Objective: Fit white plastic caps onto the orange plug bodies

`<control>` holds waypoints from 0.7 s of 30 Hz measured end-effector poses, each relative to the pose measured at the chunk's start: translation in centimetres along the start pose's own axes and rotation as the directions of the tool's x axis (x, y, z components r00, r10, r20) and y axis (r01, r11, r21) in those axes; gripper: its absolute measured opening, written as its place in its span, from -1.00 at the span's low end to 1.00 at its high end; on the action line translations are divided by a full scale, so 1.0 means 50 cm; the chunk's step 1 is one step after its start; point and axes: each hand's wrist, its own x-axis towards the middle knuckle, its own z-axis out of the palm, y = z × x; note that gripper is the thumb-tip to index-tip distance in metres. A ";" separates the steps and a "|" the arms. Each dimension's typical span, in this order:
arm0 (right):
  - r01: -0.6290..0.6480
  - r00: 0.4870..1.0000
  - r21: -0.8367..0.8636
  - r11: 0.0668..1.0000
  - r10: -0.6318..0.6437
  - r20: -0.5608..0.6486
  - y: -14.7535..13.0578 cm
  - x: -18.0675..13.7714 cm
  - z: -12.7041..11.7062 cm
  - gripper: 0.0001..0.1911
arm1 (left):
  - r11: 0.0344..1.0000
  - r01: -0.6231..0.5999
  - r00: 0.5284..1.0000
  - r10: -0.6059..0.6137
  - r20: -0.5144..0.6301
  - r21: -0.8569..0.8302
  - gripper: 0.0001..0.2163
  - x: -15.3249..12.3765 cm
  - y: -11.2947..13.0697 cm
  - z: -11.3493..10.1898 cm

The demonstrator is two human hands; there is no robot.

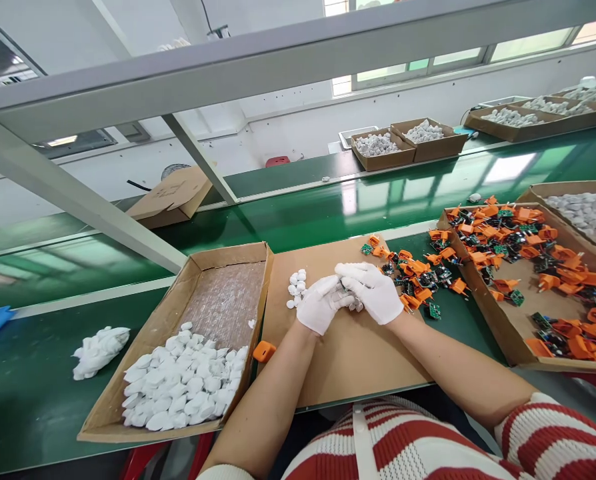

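Both my hands wear white gloves and meet over a flat cardboard sheet [348,353]. My left hand [321,303] is curled closed, and my right hand [373,290] is closed over it; together they grip a small part [351,301] that I cannot make out. A little pile of white caps [296,288] lies just left of my hands. Orange plug parts with green circuit boards [418,277] are scattered just right of them.
A cardboard tray [205,283] holding several white caps [178,390] sits at left, a loose orange piece [264,351] beside it. A box of orange parts [533,267] stands at right. A crumpled white glove [98,350] lies far left. More boxes line the green conveyor [328,213].
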 end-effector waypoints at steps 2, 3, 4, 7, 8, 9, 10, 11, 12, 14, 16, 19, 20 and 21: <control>0.133 0.991 -0.143 0.981 -0.134 0.002 -0.007 -0.004 0.005 -0.36 | 1.000 -0.022 1.000 0.021 0.016 0.021 -0.73 0.003 -0.001 -0.005; 0.177 0.983 -0.211 0.961 -0.183 -0.006 -0.010 -0.006 0.007 -0.21 | 0.999 -0.036 0.999 0.035 0.016 0.031 -0.73 0.004 -0.002 -0.007; 0.200 0.976 -0.272 0.941 -0.215 -0.025 -0.013 -0.009 0.010 -0.07 | 0.998 -0.046 0.999 0.045 0.017 0.036 -0.72 0.005 -0.002 -0.007; 0.237 0.962 -0.456 0.858 -0.272 -0.012 -0.015 -0.014 0.015 0.05 | 0.999 -0.039 0.999 0.039 0.017 0.012 -0.72 0.004 0.000 0.002; 0.263 0.957 -0.510 0.819 -0.288 0.031 -0.013 -0.014 0.016 -0.01 | 1.000 -0.030 1.000 0.030 0.008 -0.001 -0.73 0.004 0.001 0.008; 0.286 0.953 -0.552 0.783 -0.294 0.076 -0.010 -0.014 0.016 -0.09 | 1.000 -0.017 1.000 0.017 -0.007 -0.014 -0.76 0.003 0.003 0.014; 0.301 0.950 -0.579 0.758 -0.289 0.115 -0.006 -0.013 0.016 -0.16 | 1.000 -0.001 1.000 0.000 -0.025 -0.028 -0.79 0.001 0.005 0.019; 0.304 0.951 -0.590 0.748 -0.277 0.138 -0.002 -0.012 0.017 -0.23 | 0.999 0.015 0.999 -0.017 -0.040 -0.039 -0.82 0.001 0.007 0.024; 0.304 0.952 -0.585 0.752 -0.266 0.153 0.002 -0.012 0.017 -0.26 | 0.999 0.027 0.998 -0.030 -0.048 -0.044 -0.84 0.000 0.008 0.027; 0.296 0.955 -0.531 0.794 -0.255 0.151 0.008 -0.014 0.019 -0.22 | 0.998 0.045 0.998 -0.047 -0.052 -0.042 -0.85 -0.001 0.012 0.030; 0.247 0.968 -0.462 0.852 -0.238 0.078 0.009 -0.018 0.023 -0.07 | 0.999 0.028 0.998 -0.030 -0.058 -0.036 -0.81 0.000 0.013 0.027; 0.129 0.982 -0.487 0.864 -0.178 -0.056 0.007 -0.023 0.029 0.07 | 0.999 0.003 0.998 -0.006 -0.061 -0.049 -0.74 0.002 0.013 0.019; 0.122 0.984 -0.538 0.834 -0.174 -0.047 0.006 -0.023 0.031 0.05 | 0.999 -0.001 0.999 -0.002 -0.054 -0.053 -0.74 0.003 0.011 0.016; 0.137 0.984 -0.593 0.793 -0.178 -0.011 0.005 -0.023 0.033 0.02 | 0.999 0.000 0.999 -0.002 -0.042 -0.053 -0.75 0.004 0.009 0.014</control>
